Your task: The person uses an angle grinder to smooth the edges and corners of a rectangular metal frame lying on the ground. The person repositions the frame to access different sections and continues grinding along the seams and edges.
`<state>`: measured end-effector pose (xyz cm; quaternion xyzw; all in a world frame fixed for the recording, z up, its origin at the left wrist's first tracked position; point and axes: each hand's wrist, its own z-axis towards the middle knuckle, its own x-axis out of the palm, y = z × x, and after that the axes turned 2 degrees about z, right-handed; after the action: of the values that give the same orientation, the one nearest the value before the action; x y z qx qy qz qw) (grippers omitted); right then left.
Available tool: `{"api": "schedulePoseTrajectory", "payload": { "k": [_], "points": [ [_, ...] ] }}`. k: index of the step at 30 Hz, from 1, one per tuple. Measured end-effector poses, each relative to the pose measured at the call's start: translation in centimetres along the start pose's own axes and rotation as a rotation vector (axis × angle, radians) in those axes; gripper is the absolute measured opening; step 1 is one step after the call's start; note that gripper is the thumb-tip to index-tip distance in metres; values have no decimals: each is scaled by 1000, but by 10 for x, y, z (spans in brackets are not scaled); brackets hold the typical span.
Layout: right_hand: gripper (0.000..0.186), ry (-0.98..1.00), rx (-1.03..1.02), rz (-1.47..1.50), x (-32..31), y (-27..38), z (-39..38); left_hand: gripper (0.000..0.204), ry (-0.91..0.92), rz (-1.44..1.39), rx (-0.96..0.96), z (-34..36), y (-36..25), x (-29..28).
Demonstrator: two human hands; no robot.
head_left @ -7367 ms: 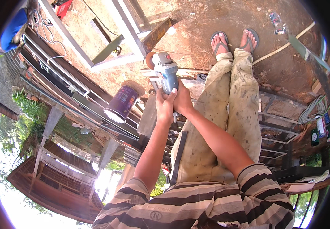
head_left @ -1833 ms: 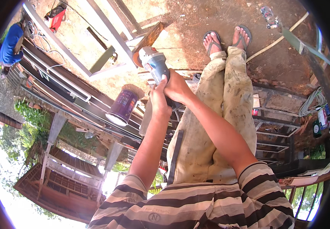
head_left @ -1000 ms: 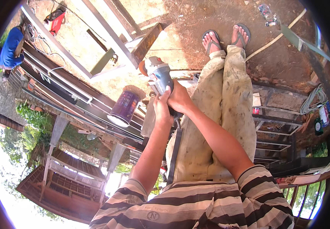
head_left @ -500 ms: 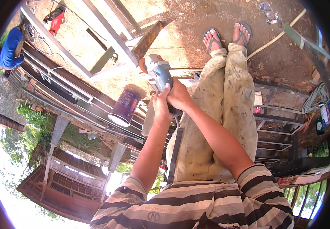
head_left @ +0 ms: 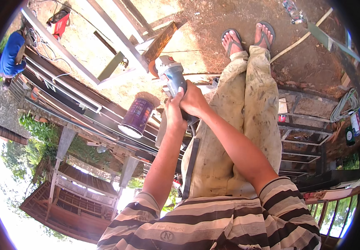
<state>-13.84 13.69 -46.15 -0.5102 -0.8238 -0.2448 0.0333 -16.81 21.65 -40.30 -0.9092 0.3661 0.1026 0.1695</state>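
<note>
Both of my hands are closed around an angle grinder (head_left: pixel 174 77) with a blue-grey body and a silver head. My left hand (head_left: pixel 175 109) wraps the lower left side of its body, thumb pointing up along it. My right hand (head_left: pixel 194 100) grips the body from the right, just above. The grinder's reddish-brown disc (head_left: pixel 153 68) is at the lower end of a pale metal bar (head_left: pixel 123 37); whether it touches the bar I cannot tell. A cord runs down from the grinder's rear end, beside my trousers.
A purple can (head_left: pixel 136 117) stands left of my forearms. Long metal bars (head_left: pixel 69 96) lie further left, near a person in blue (head_left: pixel 11 54). A metal frame (head_left: pixel 303 141) and a coiled hose (head_left: pixel 345 106) are at the right. A red bag-like object (head_left: pixel 61 26) lies at the far left.
The grinder's head has tilted and shifted slightly, its disc now a little further left beside the bar's end. Both hands keep their hold.
</note>
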Motion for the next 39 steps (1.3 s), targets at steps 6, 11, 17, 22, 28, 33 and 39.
{"api": "schedulePoseTrajectory", "payload": {
  "k": [6, 11, 17, 22, 28, 33, 39],
  "points": [
    [50, 42, 28, 21, -7, 8, -4, 50, -68, 0, -8, 13, 15, -11],
    [51, 29, 19, 12, -7, 5, -2, 48, -28, 5, 7, 3, 6, 2],
    [52, 30, -28, 39, -5, 5, 5, 45, -14, 18, 13, 6, 3, 3],
    [42, 40, -54, 73, -8, 12, 5, 47, -29, -2, -2, 5, -2, 9],
    [49, 25, -54, 21, -7, 11, 18, 48, -33, -30, 21, 11, -11, 17],
    [57, 42, -17, 1, -4, 3, 29, 50, -39, -51, 32, 13, -11, 19],
    [47, 35, -88, 24, -9, 13, 22, 51, -46, -41, 52, 14, -10, 18]
  ]
}}
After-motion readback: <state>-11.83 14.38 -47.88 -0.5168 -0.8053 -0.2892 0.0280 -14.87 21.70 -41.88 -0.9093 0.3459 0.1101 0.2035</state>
